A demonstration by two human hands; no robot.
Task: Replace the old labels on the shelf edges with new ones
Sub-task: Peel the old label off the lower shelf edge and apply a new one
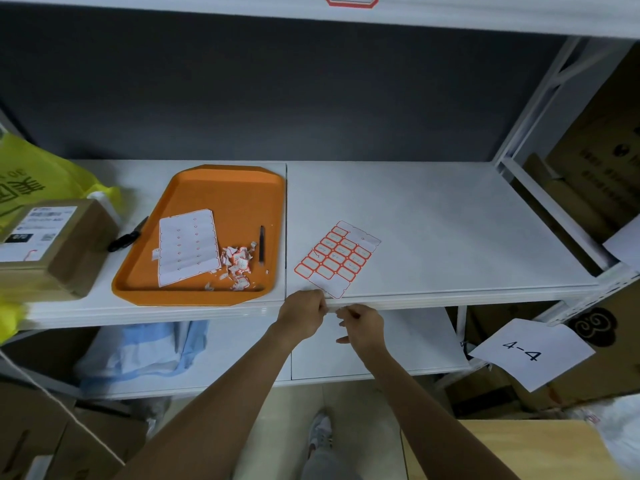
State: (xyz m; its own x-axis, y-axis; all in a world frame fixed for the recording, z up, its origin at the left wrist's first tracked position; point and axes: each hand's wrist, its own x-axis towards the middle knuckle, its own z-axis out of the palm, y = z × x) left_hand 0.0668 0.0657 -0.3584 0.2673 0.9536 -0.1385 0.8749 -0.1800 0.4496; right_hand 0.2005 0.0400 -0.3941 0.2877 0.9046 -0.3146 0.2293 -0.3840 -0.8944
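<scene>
Two bare forearms rise from the bottom of the head view, over a grey-trousered leg and a white shoe (320,431), to the front shelf edge (450,299) of the middle shelf. The left hand (304,315) is curled with its knuckles against the edge; its fingertips are hidden, so I cannot tell whether it holds anything. Just beside it, the right hand (363,327) pinches a small pale label piece (340,310) between thumb and forefinger, right at the edge. On the shelf just behind both hands lies a label sheet (334,258) of red-bordered labels, its near corner reaching the edge. To the left sits an orange tray (138,271) holding a stripped backing sheet (188,247), torn label scraps (239,261) and a dark pen (262,244). A black tool (128,235) lies beside the tray, near a cardboard box (59,244). One red-bordered label (351,0) sits on the upper shelf's edge.
</scene>
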